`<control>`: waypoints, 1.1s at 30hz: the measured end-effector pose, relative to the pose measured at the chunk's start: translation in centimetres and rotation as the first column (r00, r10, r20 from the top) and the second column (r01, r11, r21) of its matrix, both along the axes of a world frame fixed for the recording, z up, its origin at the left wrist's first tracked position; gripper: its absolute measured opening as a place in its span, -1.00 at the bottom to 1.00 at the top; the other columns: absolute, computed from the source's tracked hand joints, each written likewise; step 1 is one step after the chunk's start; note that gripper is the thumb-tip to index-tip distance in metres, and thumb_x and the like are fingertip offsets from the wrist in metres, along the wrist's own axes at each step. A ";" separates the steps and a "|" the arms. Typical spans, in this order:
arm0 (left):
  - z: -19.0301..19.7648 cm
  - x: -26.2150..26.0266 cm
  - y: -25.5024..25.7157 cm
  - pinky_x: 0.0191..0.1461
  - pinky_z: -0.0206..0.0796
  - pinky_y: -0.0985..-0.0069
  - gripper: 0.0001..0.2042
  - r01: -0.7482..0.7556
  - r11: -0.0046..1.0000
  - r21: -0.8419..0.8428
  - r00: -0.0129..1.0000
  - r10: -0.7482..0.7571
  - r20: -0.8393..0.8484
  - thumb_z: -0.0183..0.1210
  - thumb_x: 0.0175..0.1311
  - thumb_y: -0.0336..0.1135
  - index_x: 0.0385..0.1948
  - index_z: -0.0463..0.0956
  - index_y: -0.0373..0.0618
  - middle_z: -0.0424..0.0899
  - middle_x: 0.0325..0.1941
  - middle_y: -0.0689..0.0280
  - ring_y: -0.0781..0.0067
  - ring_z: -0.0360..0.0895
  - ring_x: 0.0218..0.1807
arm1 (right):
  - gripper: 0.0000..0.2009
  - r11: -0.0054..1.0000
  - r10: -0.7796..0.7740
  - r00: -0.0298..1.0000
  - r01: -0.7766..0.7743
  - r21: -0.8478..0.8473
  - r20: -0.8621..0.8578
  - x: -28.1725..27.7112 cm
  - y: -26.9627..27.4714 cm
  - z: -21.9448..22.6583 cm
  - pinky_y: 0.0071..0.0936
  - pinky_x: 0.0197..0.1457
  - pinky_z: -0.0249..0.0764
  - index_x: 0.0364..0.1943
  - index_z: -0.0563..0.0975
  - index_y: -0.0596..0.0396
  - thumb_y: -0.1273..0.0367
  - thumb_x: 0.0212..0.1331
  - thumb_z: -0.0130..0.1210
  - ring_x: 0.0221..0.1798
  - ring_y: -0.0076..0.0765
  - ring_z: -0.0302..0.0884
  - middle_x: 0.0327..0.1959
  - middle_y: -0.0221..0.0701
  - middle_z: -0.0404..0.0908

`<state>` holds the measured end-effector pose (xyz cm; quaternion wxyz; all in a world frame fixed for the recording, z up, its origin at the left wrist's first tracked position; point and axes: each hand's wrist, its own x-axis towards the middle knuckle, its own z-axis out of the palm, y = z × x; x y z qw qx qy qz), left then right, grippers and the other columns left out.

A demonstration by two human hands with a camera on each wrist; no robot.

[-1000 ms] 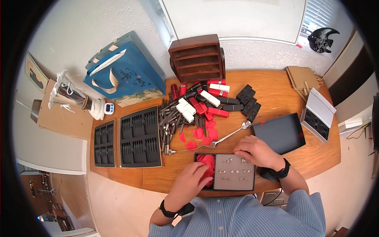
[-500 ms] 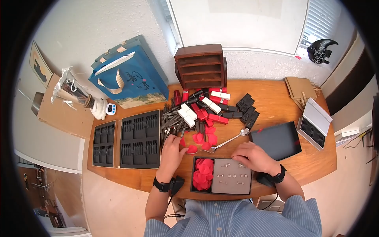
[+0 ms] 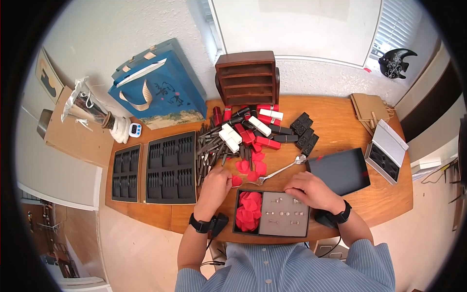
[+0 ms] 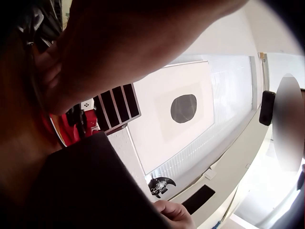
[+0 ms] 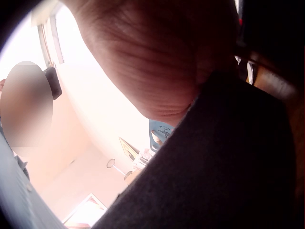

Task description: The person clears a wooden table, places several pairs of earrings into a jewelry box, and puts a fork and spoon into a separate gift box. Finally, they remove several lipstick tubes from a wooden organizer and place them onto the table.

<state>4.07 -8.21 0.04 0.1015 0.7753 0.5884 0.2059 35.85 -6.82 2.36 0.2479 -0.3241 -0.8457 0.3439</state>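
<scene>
My left hand point(image 3: 214, 190) is over the tabletop, fingers curled and fingertips pinching at a red petal point(image 3: 237, 181). Several more petals point(image 3: 260, 168) lie just beyond it. A silver spoon point(image 3: 282, 169) lies slantwise to the right of these petals. My right hand point(image 3: 314, 191) is at the upper right edge of a black box point(image 3: 284, 236), its fingers loosely bent. Red petals point(image 3: 248, 211) fill the box's left part. Small shiny jewelry pieces point(image 3: 285, 213) sit on the grey pad point(image 3: 282, 229) on its right. Palms and wrists block much of both wrist views.
Lipstick tubes point(image 3: 230, 137) and thin dark sticks are heaped beyond my hands. Two black compartment trays point(image 3: 171, 168) lie left. A black lid point(image 3: 338, 170) and an opened grey case point(image 3: 386, 153) are right. A wooden rack point(image 3: 246, 77) and blue gift bag point(image 3: 158, 87) stand behind.
My left hand has left the petals in the box, moved up and left to the loose petals, and drawn its fingers in. My right hand stays near the box's upper right edge.
</scene>
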 end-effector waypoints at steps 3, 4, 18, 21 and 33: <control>-0.4 -0.6 0.4 -0.17 0.46 0.19 -0.89 -0.018 0.990 -0.138 0.993 0.033 0.110 0.28 0.02 -0.60 -0.41 0.59 -0.26 0.62 -0.35 0.08 -0.04 0.60 -0.26 | -0.92 1.000 -0.002 1.000 0.002 0.001 0.009 0.0 0.0 -0.1 -0.20 -0.08 0.44 -0.30 0.63 0.12 0.41 0.25 0.20 -0.18 -0.05 0.57 -0.35 -0.29 0.62; -0.4 -0.6 0.3 -0.17 0.46 0.19 -0.89 -0.018 0.990 -0.137 0.993 0.033 0.110 0.28 0.02 -0.60 -0.41 0.59 -0.26 0.62 -0.35 0.08 -0.04 0.60 -0.26 | -0.92 1.000 -0.002 1.000 0.002 0.001 0.008 0.0 0.0 -0.2 -0.20 -0.08 0.44 -0.30 0.63 0.11 0.41 0.25 0.20 -0.18 -0.05 0.57 -0.35 -0.29 0.62; 4.7 3.3 -5.3 -0.16 0.44 0.37 -0.87 0.263 0.959 -0.109 0.952 -0.239 0.189 0.35 0.05 -0.54 -0.38 0.61 -0.20 0.56 -0.33 0.25 0.21 0.55 -0.22 | -0.91 1.000 -0.006 1.000 0.006 0.007 0.008 0.2 0.0 -0.6 -0.21 -0.07 0.43 -0.28 0.63 0.09 0.37 0.26 0.20 -0.18 -0.04 0.55 -0.35 -0.30 0.61; 4.7 3.5 -5.3 -0.08 0.42 0.34 -0.85 0.299 0.937 -0.184 0.951 -0.277 0.133 0.39 0.07 -0.47 -0.33 0.64 -0.20 0.55 -0.26 0.25 0.22 0.53 -0.13 | -0.92 1.000 -0.008 1.000 0.008 0.009 0.009 0.2 0.1 -0.7 -0.25 -0.06 0.41 -0.26 0.64 0.06 0.38 0.27 0.21 -0.18 -0.09 0.54 -0.35 -0.32 0.59; 0.3 1.1 3.4 -0.07 0.45 0.24 -0.81 0.119 0.985 -0.128 0.983 -0.099 0.154 0.35 0.13 -0.44 -0.24 0.64 -0.25 0.58 -0.25 0.17 0.07 0.58 -0.18 | -0.92 1.000 -0.007 1.000 0.007 0.009 0.001 0.2 0.0 -0.6 -0.19 -0.06 0.46 -0.27 0.64 0.06 0.37 0.27 0.19 -0.17 -0.03 0.56 -0.33 -0.30 0.62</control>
